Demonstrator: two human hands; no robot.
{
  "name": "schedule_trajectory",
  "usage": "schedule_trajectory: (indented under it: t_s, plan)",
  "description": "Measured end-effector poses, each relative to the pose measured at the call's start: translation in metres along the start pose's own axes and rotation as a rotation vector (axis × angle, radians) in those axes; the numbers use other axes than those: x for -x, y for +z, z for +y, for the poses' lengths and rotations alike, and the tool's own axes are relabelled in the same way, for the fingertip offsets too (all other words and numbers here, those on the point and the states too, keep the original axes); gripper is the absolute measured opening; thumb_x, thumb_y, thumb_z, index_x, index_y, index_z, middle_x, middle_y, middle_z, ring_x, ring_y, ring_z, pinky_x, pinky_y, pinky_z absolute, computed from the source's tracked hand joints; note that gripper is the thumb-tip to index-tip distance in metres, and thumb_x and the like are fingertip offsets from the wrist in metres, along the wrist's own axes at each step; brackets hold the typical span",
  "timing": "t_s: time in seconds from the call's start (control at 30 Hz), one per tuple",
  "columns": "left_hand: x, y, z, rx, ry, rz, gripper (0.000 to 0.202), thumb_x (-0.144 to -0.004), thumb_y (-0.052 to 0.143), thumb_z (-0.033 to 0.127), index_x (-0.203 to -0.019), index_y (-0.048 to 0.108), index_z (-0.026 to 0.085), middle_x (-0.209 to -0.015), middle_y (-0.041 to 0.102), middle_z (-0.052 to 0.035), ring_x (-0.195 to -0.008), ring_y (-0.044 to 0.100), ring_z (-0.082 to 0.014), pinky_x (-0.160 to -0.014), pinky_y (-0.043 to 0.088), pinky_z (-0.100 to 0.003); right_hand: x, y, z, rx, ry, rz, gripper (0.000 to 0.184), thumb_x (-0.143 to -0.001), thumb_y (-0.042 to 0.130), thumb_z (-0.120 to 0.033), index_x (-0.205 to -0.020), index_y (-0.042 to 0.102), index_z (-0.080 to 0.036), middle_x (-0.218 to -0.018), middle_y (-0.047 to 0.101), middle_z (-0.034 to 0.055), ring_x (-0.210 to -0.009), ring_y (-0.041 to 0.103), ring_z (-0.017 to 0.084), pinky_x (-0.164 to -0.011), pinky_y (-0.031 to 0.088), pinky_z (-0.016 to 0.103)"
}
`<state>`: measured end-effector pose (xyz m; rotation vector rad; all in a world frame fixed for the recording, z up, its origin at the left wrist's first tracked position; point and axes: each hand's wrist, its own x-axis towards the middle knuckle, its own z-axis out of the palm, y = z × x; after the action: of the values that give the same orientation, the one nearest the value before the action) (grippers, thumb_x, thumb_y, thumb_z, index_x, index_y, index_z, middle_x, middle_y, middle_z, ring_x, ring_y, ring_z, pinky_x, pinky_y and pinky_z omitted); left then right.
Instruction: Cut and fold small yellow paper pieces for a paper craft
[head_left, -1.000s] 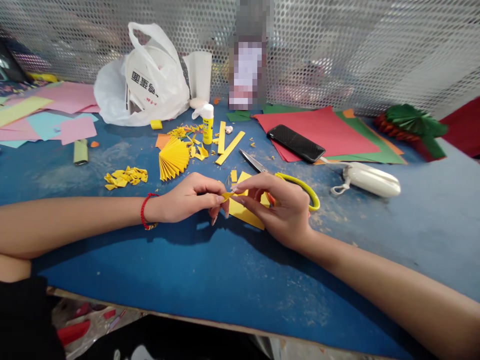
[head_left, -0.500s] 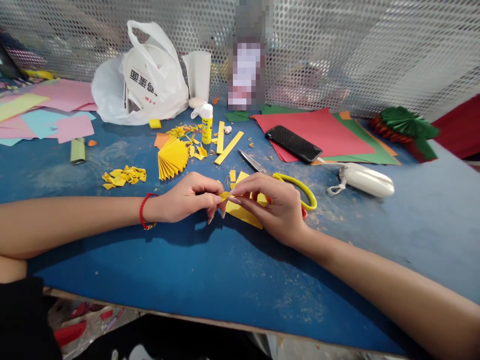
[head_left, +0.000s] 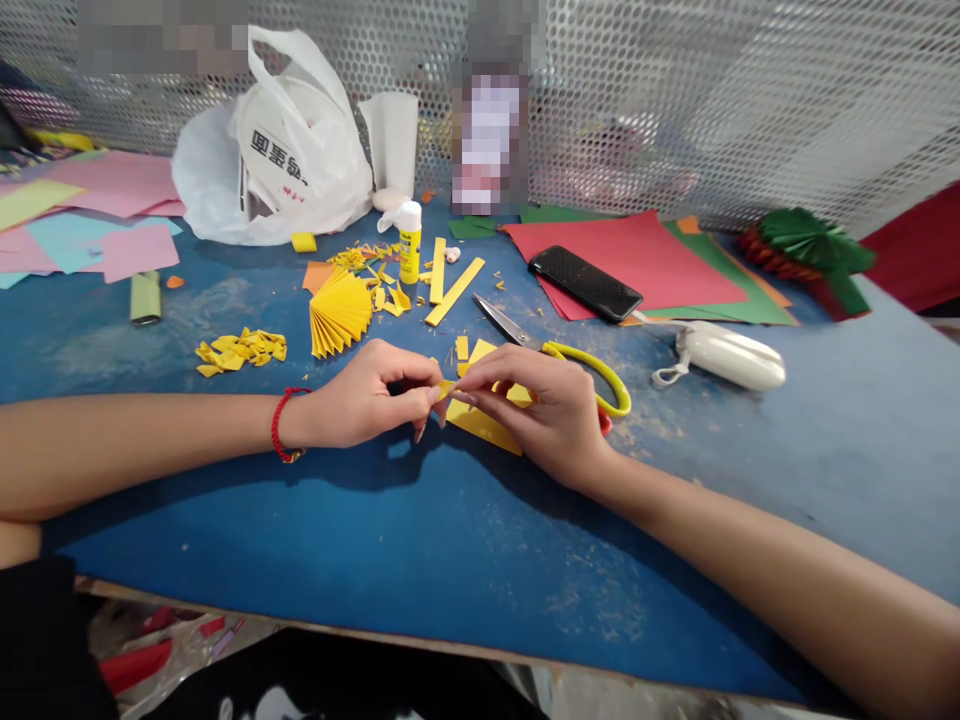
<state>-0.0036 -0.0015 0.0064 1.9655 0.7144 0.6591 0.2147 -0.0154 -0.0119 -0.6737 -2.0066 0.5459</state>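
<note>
A small yellow paper piece [head_left: 445, 388] is pinched between the fingertips of my left hand [head_left: 375, 397] and my right hand [head_left: 538, 405], just above the table. Fingers hide most of it, so its exact shape cannot be made out. Under my right hand lie larger yellow paper sheets [head_left: 480, 425] and the scissors [head_left: 592, 368], partly covered by that hand. Beyond my left hand stands a pleated yellow paper fan [head_left: 341, 315]. To the left of it is a pile of small folded yellow paper pieces [head_left: 244, 349].
Behind the hands are a glue stick [head_left: 409, 245], yellow paper strips [head_left: 456, 292] and scraps. A white plastic bag [head_left: 202, 190] stands at the back. On the right lie a black phone [head_left: 585, 284] on red paper [head_left: 675, 270] and a white corded device [head_left: 735, 355].
Both hands keep their pinch on the yellow paper piece, with only a slight shift of the fingers. The whole view has moved slightly; the things on the table lie as before.
</note>
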Motion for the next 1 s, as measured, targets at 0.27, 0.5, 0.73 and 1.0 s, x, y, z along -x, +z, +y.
schedule_trajectory:
  t_s: [0.27,0.5,0.73,1.0]
  plan:
    - [0.0009,0.0005,0.0009,-0.088,0.034,0.016,0.022,-0.086,0.053,0.022,-0.071,0.067,0.013,-0.057,0.067,0.0002,-0.048,0.059,-0.0094,-0.048,0.043,-0.016,-0.0014,0.0005,-0.0023,-0.052,0.095,0.012,0.004,-0.088,0.071,-0.021,-0.086,0.071,-0.019,-0.083,0.075,0.0019,-0.075,0.069,0.014,-0.070,0.055,0.027]
    - [0.0011,0.0006,0.0001,-0.100,0.036,0.016,0.022,-0.086,0.053,0.021,-0.071,0.068,0.013,-0.056,0.066,0.0012,-0.048,0.059,-0.0089,-0.049,0.043,-0.016,0.0009,0.0010,-0.0049,-0.040,0.128,0.038,0.004,-0.085,0.075,-0.022,-0.087,0.072,-0.019,-0.083,0.075,0.0023,-0.072,0.069,0.014,-0.063,0.056,0.025]
    - [0.0012,0.0004,-0.0001,-0.088,0.051,0.019,0.020,-0.084,0.053,0.019,-0.071,0.067,0.014,-0.055,0.065,0.0023,-0.048,0.059,-0.0080,-0.050,0.043,-0.015,-0.0010,0.0014,-0.0042,-0.081,0.144,0.022,0.007,-0.085,0.076,-0.024,-0.087,0.074,-0.018,-0.081,0.075,0.0016,-0.069,0.068,0.012,-0.060,0.054,0.022]
    - [0.0007,0.0006,0.0011,-0.128,0.041,0.023,0.022,-0.084,0.052,0.021,-0.069,0.067,0.014,-0.054,0.065,0.0022,-0.048,0.059,-0.0086,-0.050,0.042,-0.016,-0.0013,0.0023,-0.0015,-0.121,0.177,0.024,0.014,-0.086,0.075,-0.033,-0.084,0.072,-0.019,-0.080,0.074,0.0018,-0.071,0.067,0.013,-0.060,0.054,0.024]
